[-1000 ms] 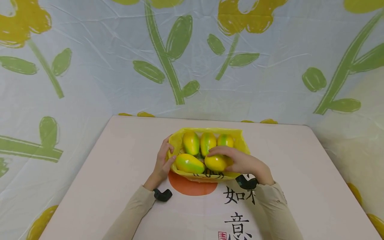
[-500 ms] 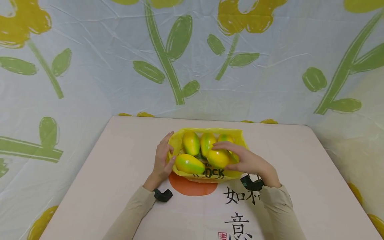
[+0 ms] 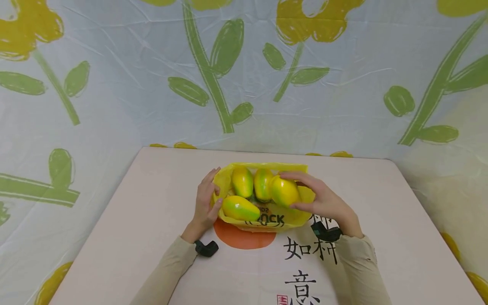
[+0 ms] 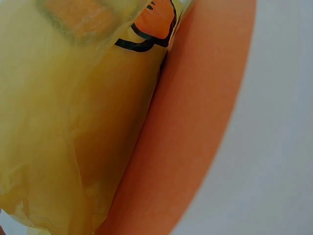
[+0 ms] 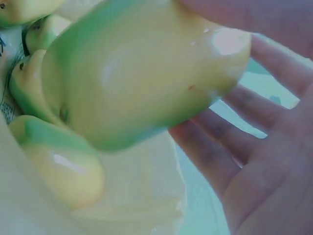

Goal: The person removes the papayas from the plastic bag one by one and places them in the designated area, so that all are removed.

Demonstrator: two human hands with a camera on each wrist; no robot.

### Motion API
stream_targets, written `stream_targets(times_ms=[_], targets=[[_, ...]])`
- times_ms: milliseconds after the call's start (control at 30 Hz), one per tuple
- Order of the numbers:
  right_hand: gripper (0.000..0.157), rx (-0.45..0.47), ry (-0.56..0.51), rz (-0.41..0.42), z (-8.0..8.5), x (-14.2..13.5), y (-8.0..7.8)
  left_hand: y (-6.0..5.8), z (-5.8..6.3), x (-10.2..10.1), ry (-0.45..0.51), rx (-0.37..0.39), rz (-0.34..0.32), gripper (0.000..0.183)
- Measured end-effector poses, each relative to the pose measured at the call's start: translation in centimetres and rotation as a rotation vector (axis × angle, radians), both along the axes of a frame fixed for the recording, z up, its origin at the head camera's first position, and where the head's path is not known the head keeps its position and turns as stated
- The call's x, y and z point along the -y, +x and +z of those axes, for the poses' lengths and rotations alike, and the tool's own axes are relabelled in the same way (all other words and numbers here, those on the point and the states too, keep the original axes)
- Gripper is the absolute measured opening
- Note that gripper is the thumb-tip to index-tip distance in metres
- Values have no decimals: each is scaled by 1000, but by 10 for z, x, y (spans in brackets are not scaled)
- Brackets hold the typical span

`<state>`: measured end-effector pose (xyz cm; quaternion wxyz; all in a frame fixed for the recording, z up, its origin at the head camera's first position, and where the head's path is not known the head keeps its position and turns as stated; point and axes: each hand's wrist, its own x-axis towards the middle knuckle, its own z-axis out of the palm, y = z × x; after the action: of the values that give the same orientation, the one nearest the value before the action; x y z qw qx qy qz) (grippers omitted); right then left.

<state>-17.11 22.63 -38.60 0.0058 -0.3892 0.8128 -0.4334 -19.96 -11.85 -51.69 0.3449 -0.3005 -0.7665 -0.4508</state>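
Note:
A yellow plastic bag (image 3: 297, 214) with dark print lies on the table with its mouth spread wide. Glossy yellow-green mangoes sit inside: one mango (image 3: 241, 207) at the front left, others behind it. My right hand (image 3: 324, 201) grips another mango (image 3: 285, 191) over the bag's right side, thumb and fingers around it; the right wrist view has this held mango (image 5: 146, 73) large, tilted above the rest. My left hand (image 3: 206, 203) holds the bag's left rim, thumb and one bent finger at its edge. In the left wrist view only the bag's side (image 4: 73, 127) shows.
The pale table (image 3: 164, 182) carries an orange disc print (image 3: 244, 237) in front of the bag and black brush characters (image 3: 301, 284) to the right. A curtain (image 3: 152, 106) with flowers hangs behind. Both wrists wear dark straps.
My right hand has lifted its mango from the bag's front right and moved it back and to the right, now covering the rear-right mango. My left hand's upper fingers have straightened a little.

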Motion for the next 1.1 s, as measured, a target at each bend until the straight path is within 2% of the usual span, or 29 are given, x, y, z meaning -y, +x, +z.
stream_targets(times_ms=[133,600,900,1100], targets=[[71,-39,-62,-15,2,-5,-1,0,-1,1,1,2,6,15],[79,-17,-212,-118,2,-33,-3,1,1,1,-2,5,-4,18],[72,79,-423,-175,0,-50,-5,3,2,0,6,-5,-3,15],[68,71,-552,-245,-9,-64,-11,3,2,1,-3,0,1,16]])
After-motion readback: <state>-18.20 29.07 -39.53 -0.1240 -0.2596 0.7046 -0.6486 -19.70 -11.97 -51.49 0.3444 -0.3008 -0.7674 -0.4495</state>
